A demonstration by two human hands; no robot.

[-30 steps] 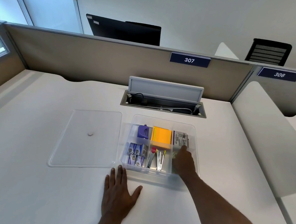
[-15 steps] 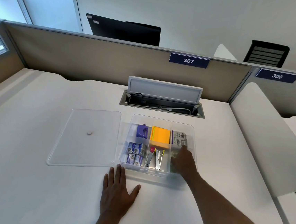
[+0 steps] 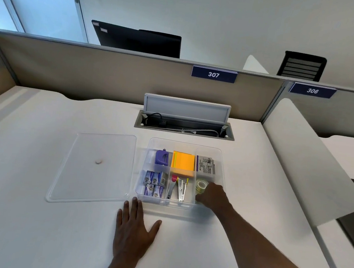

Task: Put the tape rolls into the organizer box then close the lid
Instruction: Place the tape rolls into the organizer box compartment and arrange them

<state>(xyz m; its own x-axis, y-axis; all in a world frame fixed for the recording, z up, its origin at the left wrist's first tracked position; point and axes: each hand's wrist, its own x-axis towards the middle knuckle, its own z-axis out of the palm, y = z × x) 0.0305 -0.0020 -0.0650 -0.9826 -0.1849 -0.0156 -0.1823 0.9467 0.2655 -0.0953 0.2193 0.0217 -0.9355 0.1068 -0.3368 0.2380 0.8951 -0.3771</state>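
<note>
Now | clear tape roll (image 3: pixel 201 186) in box (image 3: pixel 222 172) near-right cell | right hand (image 3: pixel 213 196) grasps it | left hand (image 3: pixel 133 231) flat, released on desk (image 3: pixel 33 228)

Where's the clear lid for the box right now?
The lid lies flat on the desk, just left of the open organizer box, beyond the left hand.

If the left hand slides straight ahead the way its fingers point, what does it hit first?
Most likely the near wall of the organizer box, at its left corner. The left hand lies flat on the desk, fingertips almost at that wall; the lid sits just left.
</note>
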